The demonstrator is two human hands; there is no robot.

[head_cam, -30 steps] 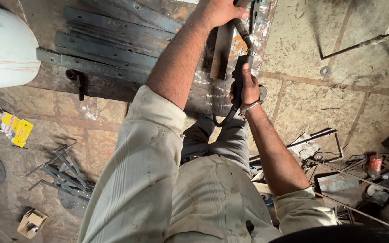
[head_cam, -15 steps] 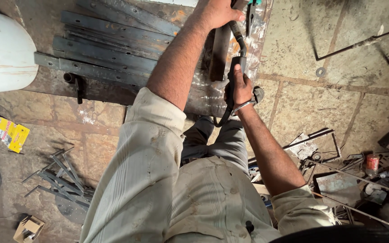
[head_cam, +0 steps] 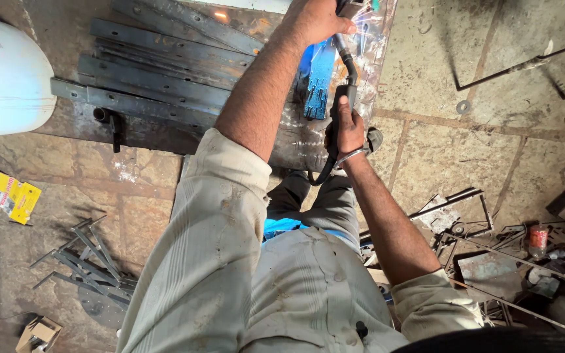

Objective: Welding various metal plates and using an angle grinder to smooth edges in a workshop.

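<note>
My right hand [head_cam: 346, 125] is wrapped around the black handle of a welding torch [head_cam: 342, 72], whose curved neck runs up to my left hand [head_cam: 314, 19] at the top edge. My left hand is closed around the torch's front end; the tip is hidden by the fingers and the frame edge. Beside the neck lies a flat steel bar [head_cam: 318, 82] lit bright blue. It rests on a dark steel plate [head_cam: 165, 131] with several long flat bars [head_cam: 158, 72] to the left. The torch's cable [head_cam: 322, 175] loops down below my right wrist.
A white drum [head_cam: 1, 72] stands at the upper left. Yellow packets [head_cam: 16, 197], a pile of cut angle pieces [head_cam: 93, 261] and a small cardboard box [head_cam: 37, 333] lie on the stone floor at the left. Rod frames [head_cam: 456, 199], scrap and a red can [head_cam: 539, 238] crowd the right.
A blue glow now lights the flat bar and my lap, which were dull before. Both hands and the torch have shifted slightly up the plate.
</note>
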